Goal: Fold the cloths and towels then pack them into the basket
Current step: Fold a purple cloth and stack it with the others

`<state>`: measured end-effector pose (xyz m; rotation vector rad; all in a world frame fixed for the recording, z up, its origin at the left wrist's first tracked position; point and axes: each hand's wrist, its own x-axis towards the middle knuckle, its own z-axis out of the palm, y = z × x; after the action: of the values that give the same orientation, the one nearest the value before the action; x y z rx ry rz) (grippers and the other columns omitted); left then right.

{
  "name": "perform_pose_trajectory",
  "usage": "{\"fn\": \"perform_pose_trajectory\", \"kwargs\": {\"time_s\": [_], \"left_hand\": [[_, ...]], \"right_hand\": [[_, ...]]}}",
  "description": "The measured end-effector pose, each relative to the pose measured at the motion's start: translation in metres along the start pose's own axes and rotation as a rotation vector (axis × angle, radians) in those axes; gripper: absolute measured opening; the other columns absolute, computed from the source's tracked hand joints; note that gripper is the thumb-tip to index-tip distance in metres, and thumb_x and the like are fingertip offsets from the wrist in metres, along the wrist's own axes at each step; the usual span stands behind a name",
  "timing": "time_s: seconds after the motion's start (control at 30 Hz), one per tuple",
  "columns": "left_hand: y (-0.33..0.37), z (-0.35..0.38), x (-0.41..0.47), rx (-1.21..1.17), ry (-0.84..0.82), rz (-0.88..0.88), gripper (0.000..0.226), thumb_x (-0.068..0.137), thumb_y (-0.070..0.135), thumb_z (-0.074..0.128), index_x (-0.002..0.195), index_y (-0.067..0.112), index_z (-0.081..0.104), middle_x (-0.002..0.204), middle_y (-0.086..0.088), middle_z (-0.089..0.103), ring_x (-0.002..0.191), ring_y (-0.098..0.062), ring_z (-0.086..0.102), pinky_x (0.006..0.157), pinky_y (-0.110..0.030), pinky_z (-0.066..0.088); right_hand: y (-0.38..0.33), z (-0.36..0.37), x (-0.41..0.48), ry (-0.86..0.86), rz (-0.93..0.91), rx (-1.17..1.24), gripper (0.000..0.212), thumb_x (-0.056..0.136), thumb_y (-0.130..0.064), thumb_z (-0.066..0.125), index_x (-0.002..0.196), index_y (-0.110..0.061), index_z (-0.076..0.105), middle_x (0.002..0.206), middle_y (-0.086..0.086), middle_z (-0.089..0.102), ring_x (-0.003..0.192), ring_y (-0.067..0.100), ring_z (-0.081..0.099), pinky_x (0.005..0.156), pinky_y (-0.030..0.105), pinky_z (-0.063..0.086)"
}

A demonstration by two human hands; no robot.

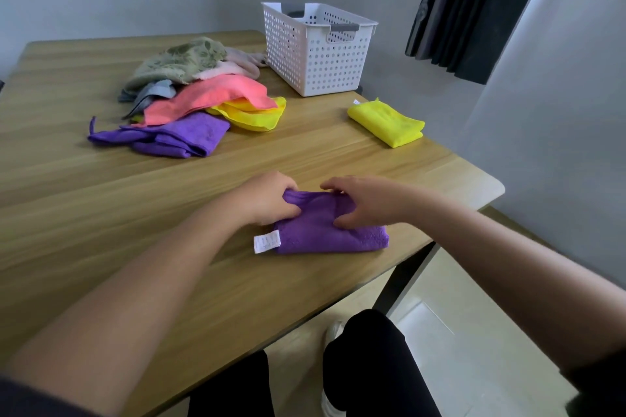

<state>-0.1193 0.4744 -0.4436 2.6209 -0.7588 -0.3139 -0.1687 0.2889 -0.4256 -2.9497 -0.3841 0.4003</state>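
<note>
Just at the near edge of the bench (pixel 101 196), both hands are on a purple cloth (pixel 325 237) that lies half folded, its white label (pixel 267 242) sticking out at the left. The left hand (pixel 267 200) grips the far left corner with curled fingers; the right hand (pixel 366 203) pinches the upper fold between thumb and fingers. Farther back lies a heap of unfolded cloths (pixel 203 95) — pink, yellow, purple, green. A folded yellow cloth (pixel 386 123) sits near the white basket (pixel 325 57).
</note>
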Motion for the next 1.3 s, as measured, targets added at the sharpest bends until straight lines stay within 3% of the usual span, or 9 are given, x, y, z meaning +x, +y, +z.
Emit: {"fn": "perform_pose_trajectory", "kwargs": {"time_s": [0.1,0.2,0.33,0.43,0.57,0.83,1.03,1.2,1.3], "left_hand": [[0.003,-0.01,0.005,-0.126,-0.034,0.043,0.013,0.079,0.014,0.066,0.086,0.022,0.058,0.084,0.004,0.058,0.078,-0.016,0.054,0.067,-0.027,0.043],[0.005,-0.022,0.01,-0.416,0.028,0.069,0.021,0.08,0.003,0.062,0.083,0.023,0.053,0.074,0.006,0.055,0.065,-0.009,0.05,0.057,-0.02,0.04],[0.005,-0.029,0.042,-0.76,0.158,-0.059,0.021,0.078,0.003,0.061,0.082,0.022,0.053,0.077,0.002,0.056,0.075,-0.014,0.052,0.063,-0.023,0.041],[0.018,-0.03,0.083,-0.583,0.28,-0.157,0.014,0.083,0.007,0.048,0.087,0.018,0.055,0.087,-0.004,0.058,0.089,-0.027,0.052,0.068,-0.031,0.034],[0.053,-0.035,0.15,-0.303,0.489,-0.133,0.024,0.092,0.016,0.038,0.115,0.009,0.043,0.117,-0.016,0.057,0.108,-0.034,0.051,0.08,-0.034,0.036],[0.098,-0.04,0.284,0.112,0.646,0.017,0.02,0.099,0.017,0.034,0.119,0.014,0.035,0.093,-0.013,0.064,0.071,-0.031,0.054,0.06,-0.036,0.037],[0.108,-0.017,0.346,0.181,0.561,0.081,0.017,0.099,0.022,0.041,0.115,0.015,0.038,0.094,-0.014,0.064,0.077,-0.034,0.056,0.066,-0.037,0.037],[0.096,0.022,0.366,0.176,0.462,0.038,0.02,0.096,0.026,0.049,0.111,0.015,0.04,0.103,-0.009,0.059,0.084,-0.03,0.055,0.071,-0.042,0.047],[0.096,0.023,0.367,0.392,0.586,0.16,0.013,0.093,0.022,0.054,0.103,0.016,0.049,0.105,-0.006,0.05,0.096,-0.027,0.05,0.079,-0.041,0.043]], "right_hand": [[0.003,-0.016,0.009,-0.071,0.001,-0.046,0.043,0.078,-0.044,0.071,0.108,-0.019,0.053,0.1,-0.004,0.055,0.097,0.021,0.052,0.078,0.031,0.042],[0.016,-0.024,0.011,-0.047,-0.013,0.105,0.027,0.082,-0.042,0.068,0.083,-0.025,0.047,0.08,-0.009,0.05,0.078,0.016,0.049,0.062,0.026,0.039],[0.045,-0.025,0.013,0.061,0.008,0.653,0.017,0.093,-0.038,0.055,0.097,-0.022,0.057,0.09,-0.002,0.061,0.081,0.014,0.058,0.068,0.025,0.048],[0.064,-0.021,0.023,0.183,0.056,0.929,0.027,0.099,-0.028,0.045,0.11,-0.007,0.059,0.088,0.008,0.059,0.078,0.019,0.057,0.069,0.032,0.051],[0.1,-0.027,0.045,0.483,0.119,1.009,0.017,0.098,-0.019,0.047,0.098,-0.01,0.062,0.075,0.002,0.057,0.064,0.016,0.055,0.061,0.029,0.052],[0.183,-0.06,0.09,0.933,0.313,0.808,0.01,0.09,-0.022,0.054,0.099,-0.025,0.058,0.08,-0.007,0.062,0.068,0.008,0.057,0.06,0.021,0.045],[0.222,-0.047,0.114,0.924,0.46,0.645,0.02,0.089,-0.018,0.048,0.107,-0.019,0.057,0.074,-0.002,0.058,0.067,0.014,0.054,0.062,0.027,0.038],[0.233,-0.027,0.122,0.731,0.594,0.396,0.034,0.09,-0.027,0.049,0.124,-0.024,0.047,0.116,0.007,0.056,0.102,0.029,0.053,0.083,0.035,0.039],[0.231,-0.032,0.121,0.859,0.53,0.07,0.032,0.087,-0.016,0.052,0.117,-0.024,0.056,0.123,0.002,0.051,0.111,0.027,0.047,0.087,0.038,0.032]]}}
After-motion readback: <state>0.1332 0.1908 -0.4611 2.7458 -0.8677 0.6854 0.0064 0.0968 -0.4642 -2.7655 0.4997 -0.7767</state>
